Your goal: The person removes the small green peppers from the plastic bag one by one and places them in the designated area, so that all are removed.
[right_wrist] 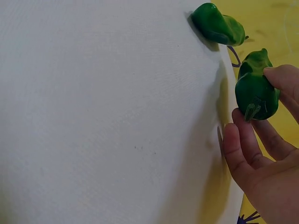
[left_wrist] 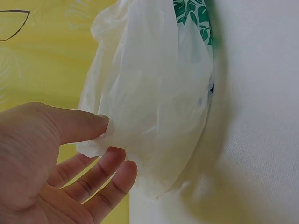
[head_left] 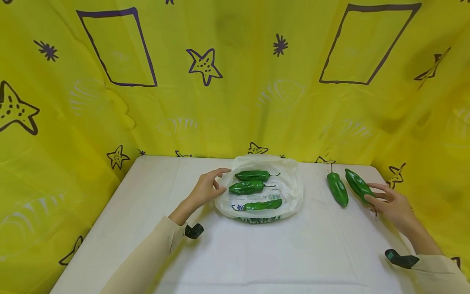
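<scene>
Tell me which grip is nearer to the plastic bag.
Left: the left grip touches the left edge of the plastic bag; the right grip is off to the bag's right, holding a green pepper.

Soft, even light fills the head view, leaving small glints on the peppers [head_left: 337,190]; the curtain [head_left: 238,114] stretches toward the side edges. Both wrist views look dimmer, with soft-edged shadows on the table [right_wrist: 93,116] at lower right.

Peppers [head_left: 337,189] are glossy, the bag [left_wrist: 145,93] plastic, the tabletop [head_left: 257,257] matt, perhaps cloth.
</scene>
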`<state>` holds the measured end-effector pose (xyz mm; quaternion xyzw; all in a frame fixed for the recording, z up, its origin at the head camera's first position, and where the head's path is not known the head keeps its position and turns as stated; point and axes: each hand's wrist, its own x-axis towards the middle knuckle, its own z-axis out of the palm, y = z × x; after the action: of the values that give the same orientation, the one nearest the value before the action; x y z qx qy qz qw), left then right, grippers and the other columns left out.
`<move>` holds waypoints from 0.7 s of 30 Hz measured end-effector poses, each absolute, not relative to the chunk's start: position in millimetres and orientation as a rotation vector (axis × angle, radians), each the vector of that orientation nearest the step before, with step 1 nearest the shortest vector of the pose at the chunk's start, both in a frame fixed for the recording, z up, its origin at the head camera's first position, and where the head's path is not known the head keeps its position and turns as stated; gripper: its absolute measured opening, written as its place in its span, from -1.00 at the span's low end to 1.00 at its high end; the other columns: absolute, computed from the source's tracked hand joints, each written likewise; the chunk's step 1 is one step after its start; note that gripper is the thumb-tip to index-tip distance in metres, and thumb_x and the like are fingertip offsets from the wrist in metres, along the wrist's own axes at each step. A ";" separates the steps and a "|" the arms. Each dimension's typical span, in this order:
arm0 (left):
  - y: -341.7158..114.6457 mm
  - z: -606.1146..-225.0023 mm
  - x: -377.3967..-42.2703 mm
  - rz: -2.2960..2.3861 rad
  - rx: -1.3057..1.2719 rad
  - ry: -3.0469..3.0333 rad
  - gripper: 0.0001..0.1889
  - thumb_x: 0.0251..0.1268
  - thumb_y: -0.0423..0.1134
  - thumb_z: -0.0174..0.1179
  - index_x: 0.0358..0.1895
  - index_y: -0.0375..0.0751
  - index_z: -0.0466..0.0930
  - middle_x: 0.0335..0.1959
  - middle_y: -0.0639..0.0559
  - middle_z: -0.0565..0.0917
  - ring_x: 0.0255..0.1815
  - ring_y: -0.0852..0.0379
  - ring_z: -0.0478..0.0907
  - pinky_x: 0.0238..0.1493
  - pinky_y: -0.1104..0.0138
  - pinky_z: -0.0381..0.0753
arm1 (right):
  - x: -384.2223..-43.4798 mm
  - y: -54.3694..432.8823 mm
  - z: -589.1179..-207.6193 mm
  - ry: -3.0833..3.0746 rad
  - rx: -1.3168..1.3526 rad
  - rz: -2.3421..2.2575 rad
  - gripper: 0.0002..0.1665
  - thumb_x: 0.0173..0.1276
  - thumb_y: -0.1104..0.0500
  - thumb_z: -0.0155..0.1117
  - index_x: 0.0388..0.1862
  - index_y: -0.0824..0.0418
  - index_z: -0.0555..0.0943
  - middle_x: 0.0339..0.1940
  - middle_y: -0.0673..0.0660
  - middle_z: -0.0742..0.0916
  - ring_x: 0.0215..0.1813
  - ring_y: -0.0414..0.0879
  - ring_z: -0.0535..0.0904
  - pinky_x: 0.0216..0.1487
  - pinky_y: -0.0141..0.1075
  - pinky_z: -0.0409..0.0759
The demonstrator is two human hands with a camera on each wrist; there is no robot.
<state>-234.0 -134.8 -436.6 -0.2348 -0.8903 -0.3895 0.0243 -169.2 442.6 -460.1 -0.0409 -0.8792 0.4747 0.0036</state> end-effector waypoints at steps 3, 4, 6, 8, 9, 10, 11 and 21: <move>-134.9 -436.9 -233.5 -1.206 -0.724 -2.754 -0.35 0.20 -0.47 0.42 0.40 -0.12 0.51 0.13 -0.30 0.66 -0.46 0.09 0.56 -0.41 0.36 0.50 | -169.0 442.7 -462.1 -2.754 -0.131 1.494 -0.44 0.48 -0.03 0.35 0.41 -0.06 0.51 -0.16 -0.39 0.58 -0.22 -0.36 0.67 -0.25 -0.36 0.68; -134.9 -436.8 -233.2 -1.202 -0.729 -2.749 -0.35 0.20 -0.48 0.42 0.39 -0.13 0.51 0.13 -0.30 0.66 -0.46 0.08 0.57 -0.41 0.35 0.50 | -168.9 442.2 -462.4 -2.761 -0.137 1.476 -0.45 0.48 -0.04 0.34 0.41 -0.06 0.50 -0.13 -0.33 0.60 -0.22 -0.39 0.65 -0.25 -0.38 0.67; -134.7 -436.6 -232.6 -1.194 -0.741 -2.736 -0.35 0.19 -0.48 0.41 0.39 -0.14 0.51 0.12 -0.31 0.66 -0.47 0.07 0.58 -0.40 0.34 0.50 | -168.8 440.5 -462.9 -2.775 -0.153 1.441 -0.44 0.49 -0.06 0.33 0.41 -0.07 0.50 -0.03 -0.06 0.67 -0.23 -0.40 0.63 -0.26 -0.38 0.66; -134.4 -436.3 -232.1 -1.185 -0.754 -2.720 -0.35 0.18 -0.49 0.41 0.38 -0.15 0.51 0.10 -0.32 0.67 -0.48 0.08 0.59 -0.39 0.33 0.51 | -169.2 438.5 -463.5 -2.782 -0.174 1.424 -0.43 0.49 -0.08 0.32 0.42 -0.05 0.49 0.10 0.29 0.65 -0.25 -0.36 0.63 -0.28 -0.36 0.65; -134.3 -436.2 -231.8 -1.181 -0.760 -2.713 -0.35 0.17 -0.50 0.41 0.38 -0.16 0.51 0.09 -0.32 0.67 -0.49 0.08 0.59 -0.39 0.33 0.51 | -169.6 437.5 -463.8 -2.787 -0.180 1.412 -0.42 0.49 -0.08 0.31 0.43 -0.03 0.48 0.18 0.44 0.59 -0.26 -0.35 0.63 -0.29 -0.36 0.65; -134.1 -435.8 -231.5 -1.177 -0.766 -2.707 -0.35 0.17 -0.51 0.41 0.37 -0.17 0.52 0.08 -0.33 0.67 -0.50 0.08 0.59 -0.39 0.32 0.51 | -170.0 436.7 -464.0 -2.794 -0.184 1.399 -0.41 0.50 -0.09 0.31 0.43 -0.01 0.48 0.25 0.56 0.52 -0.26 -0.34 0.62 -0.30 -0.35 0.64; -134.0 -435.7 -231.3 -1.176 -0.769 -2.704 -0.35 0.17 -0.51 0.41 0.37 -0.17 0.52 0.08 -0.33 0.67 -0.50 0.09 0.59 -0.38 0.32 0.51 | -170.5 436.1 -464.4 -2.794 -0.187 1.402 -0.40 0.50 -0.09 0.30 0.44 0.01 0.47 0.30 0.60 0.48 -0.26 -0.33 0.62 -0.30 -0.35 0.64; -134.2 -435.5 -231.2 -1.176 -0.769 -2.709 -0.36 0.17 -0.51 0.41 0.37 -0.16 0.52 0.08 -0.33 0.67 -0.50 0.12 0.58 -0.39 0.33 0.51 | -176.7 434.9 -466.2 -2.873 -0.194 1.292 -0.26 0.51 -0.15 0.26 0.48 0.23 0.38 0.33 0.63 0.46 -0.15 -0.21 0.61 -0.28 -0.36 0.62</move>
<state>-231.2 -134.2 -435.5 -0.2518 -0.8868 -0.3849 0.0450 -176.7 434.9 -466.2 -0.0616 -0.9103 0.4093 -0.0075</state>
